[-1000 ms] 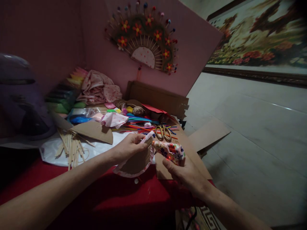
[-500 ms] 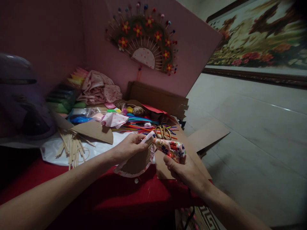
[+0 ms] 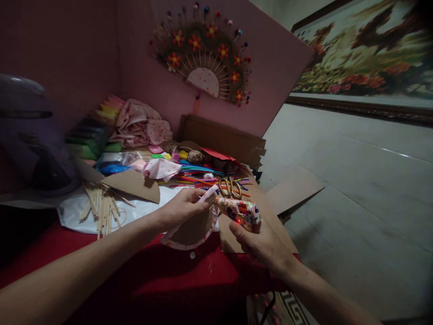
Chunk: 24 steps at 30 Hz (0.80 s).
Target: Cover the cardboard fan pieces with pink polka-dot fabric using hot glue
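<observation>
The left hand [image 3: 182,207] had its fingers closed in a pinch on the upper corner of a fan-shaped cardboard piece [image 3: 193,231], whose curved edge was trimmed with pale patterned fabric. The piece was held tilted just above the red tablecloth [image 3: 152,275], at the near edge of the table, between the two hands. The right hand [image 3: 262,246] had its fingers wrapped round the handle of a flower-patterned glue gun [image 3: 241,212], on which a small red light glowed. The nozzle pointed left at the pinched corner, right by the left fingertips; whether it touched the cardboard could not be told.

Just behind the gun, gold-handled scissors [image 3: 230,188] lay on a flat cardboard sheet [image 3: 267,207]. A heap of coloured pipe cleaners [image 3: 199,177] lay beyond them, with a ball of twine [image 3: 195,156] further back. To the left, wooden sticks [image 3: 101,208] were scattered over a white sheet [image 3: 72,216], near another cut cardboard piece [image 3: 135,185]. Crumpled pink fabric [image 3: 138,123] sat at the back of the table. On the pink board [image 3: 280,67] behind hung a finished stick fan [image 3: 204,56] with orange flowers
</observation>
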### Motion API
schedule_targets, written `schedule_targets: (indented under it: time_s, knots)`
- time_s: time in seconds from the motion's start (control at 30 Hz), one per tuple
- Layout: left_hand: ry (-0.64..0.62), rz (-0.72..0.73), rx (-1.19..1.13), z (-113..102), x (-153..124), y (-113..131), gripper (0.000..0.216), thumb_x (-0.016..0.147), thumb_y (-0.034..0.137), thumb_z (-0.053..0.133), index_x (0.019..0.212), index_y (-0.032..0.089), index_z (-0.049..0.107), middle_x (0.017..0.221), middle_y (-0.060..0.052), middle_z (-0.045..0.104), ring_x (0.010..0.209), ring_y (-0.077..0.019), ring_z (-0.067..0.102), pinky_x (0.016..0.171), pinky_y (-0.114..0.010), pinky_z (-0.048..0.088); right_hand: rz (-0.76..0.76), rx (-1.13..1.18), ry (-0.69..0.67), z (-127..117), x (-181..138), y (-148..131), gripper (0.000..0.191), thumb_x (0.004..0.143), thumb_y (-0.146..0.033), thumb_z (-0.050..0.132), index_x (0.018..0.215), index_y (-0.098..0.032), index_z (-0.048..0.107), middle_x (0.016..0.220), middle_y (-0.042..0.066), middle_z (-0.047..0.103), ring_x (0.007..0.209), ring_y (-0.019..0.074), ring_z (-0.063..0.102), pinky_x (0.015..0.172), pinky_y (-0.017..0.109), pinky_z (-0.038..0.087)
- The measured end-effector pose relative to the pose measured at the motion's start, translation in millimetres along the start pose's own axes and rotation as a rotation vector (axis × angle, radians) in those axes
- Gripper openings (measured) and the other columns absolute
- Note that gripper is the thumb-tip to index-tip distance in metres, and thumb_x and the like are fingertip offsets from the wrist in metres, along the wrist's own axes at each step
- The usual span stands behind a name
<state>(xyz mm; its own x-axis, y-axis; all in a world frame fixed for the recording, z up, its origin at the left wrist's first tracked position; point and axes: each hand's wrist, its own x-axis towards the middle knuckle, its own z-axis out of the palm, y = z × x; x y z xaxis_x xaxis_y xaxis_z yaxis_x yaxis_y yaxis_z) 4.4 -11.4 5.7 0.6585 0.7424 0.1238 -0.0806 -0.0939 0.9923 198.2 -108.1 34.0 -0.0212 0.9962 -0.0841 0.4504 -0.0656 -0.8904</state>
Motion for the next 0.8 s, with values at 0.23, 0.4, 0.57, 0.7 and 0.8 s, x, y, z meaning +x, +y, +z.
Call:
schedule_targets:
  time_s: [0.23,0.4,0.57,0.7,0.8]
  knots:
    - [0.009,0.001,0.01,0.4,-1.1,1.4,0.023,0.077,0.03,0.058,0.094,0.014,0.062,0.081,-0.002,0.062,0.072,-0.0152,0.056,0.068,-0.027,0.04,-0.028,0.01,0.03,1.3,0.5,-3.2,0.038,0.076,-0.055,0.06,0.078,-0.017,0.058,0.046,-0.006,0.043,0.04,0.0088,0.037,0.041,0.021,0.033]
    - [0.009,0.0,0.006,0.8,-1.0,1.4,0.022,0.077,0.03,0.058,0.092,0.015,0.063,0.08,-0.002,0.062,0.071,-0.0147,0.056,0.067,-0.027,0.04,-0.035,0.014,0.019,1.7,0.7,-2.5,0.039,0.077,-0.055,0.059,0.082,-0.017,0.059,0.046,-0.005,0.044,0.04,0.009,0.038,0.041,0.022,0.034]
    - [0.008,0.008,-0.011,0.0,0.0,0.2,0.018,0.077,0.028,0.058,0.089,0.015,0.063,0.081,-0.002,0.062,0.072,-0.0142,0.055,0.068,-0.027,0.04,-0.006,0.035,0.024,2.1,1.0,-3.9,0.038,0.076,-0.057,0.059,0.074,-0.019,0.057,0.045,-0.005,0.043,0.039,0.0094,0.037,0.039,0.023,0.034]
    - [-0.001,-0.01,-0.058,-1.5,1.0,-1.8,0.018,0.077,0.025,0.058,0.091,0.015,0.063,0.079,-0.002,0.063,0.069,-0.0139,0.056,0.066,-0.026,0.04,0.023,0.057,0.037,2.9,1.2,-4.7,0.038,0.075,-0.058,0.06,0.069,-0.02,0.057,0.044,-0.005,0.042,0.04,0.011,0.04,0.041,0.025,0.037]
    - [0.004,-0.031,-0.087,-2.2,1.1,-2.1,0.019,0.076,0.026,0.06,0.09,0.015,0.063,0.077,-0.002,0.063,0.067,-0.0141,0.056,0.065,-0.027,0.04,0.03,0.055,0.032,3.2,1.0,-5.2,0.039,0.074,-0.058,0.061,0.07,-0.019,0.057,0.045,-0.005,0.042,0.04,0.011,0.041,0.041,0.025,0.038]
